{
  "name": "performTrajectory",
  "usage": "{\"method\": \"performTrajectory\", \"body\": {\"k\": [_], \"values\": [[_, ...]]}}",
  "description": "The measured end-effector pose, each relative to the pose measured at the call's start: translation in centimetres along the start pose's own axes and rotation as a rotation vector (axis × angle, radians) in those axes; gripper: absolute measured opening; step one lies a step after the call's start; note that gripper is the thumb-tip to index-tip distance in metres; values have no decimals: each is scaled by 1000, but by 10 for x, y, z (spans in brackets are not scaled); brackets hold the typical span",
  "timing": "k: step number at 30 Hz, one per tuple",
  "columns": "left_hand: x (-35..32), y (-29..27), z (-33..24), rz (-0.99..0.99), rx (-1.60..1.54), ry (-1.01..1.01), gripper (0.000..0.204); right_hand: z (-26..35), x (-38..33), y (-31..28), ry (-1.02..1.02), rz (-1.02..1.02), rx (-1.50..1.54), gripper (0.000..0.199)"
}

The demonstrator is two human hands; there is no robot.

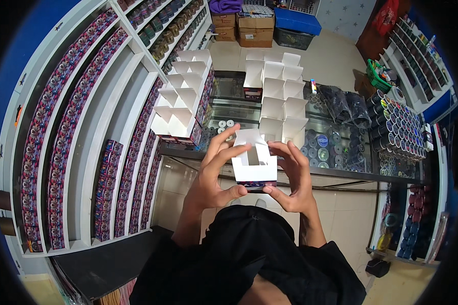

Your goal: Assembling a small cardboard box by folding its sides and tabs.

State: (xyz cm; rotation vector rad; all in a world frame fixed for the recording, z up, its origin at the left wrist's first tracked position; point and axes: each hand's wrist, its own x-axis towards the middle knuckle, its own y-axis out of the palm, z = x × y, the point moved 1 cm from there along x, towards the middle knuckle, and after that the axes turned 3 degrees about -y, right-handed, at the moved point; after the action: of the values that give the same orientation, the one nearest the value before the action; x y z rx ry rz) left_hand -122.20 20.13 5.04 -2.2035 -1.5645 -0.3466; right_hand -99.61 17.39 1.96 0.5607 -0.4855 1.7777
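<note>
Your left hand [210, 177] and right hand [295, 184] grip the box [256, 173] between them, neither nearer; its open mouth faces up, long axis unclear, with open boxes [274, 108] just beyond your fingers.

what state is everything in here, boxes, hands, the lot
box in hands: open, flap raised
left hand: gripping box's left side
right hand: gripping box's right side
left counter boxes: open, flaps up
right counter boxes: open, flaps up
shelf boxes: lined up
spools: stacked
</note>
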Motion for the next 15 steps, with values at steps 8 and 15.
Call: {"method": "performTrajectory", "body": {"k": [8,15], "values": [[8,-6,-19,158,171,-53,43,16,12,0,84,188,-89,73],[7,-8,-7,121,44,23,56,10,8,-9,103,231,-69,76]]}}
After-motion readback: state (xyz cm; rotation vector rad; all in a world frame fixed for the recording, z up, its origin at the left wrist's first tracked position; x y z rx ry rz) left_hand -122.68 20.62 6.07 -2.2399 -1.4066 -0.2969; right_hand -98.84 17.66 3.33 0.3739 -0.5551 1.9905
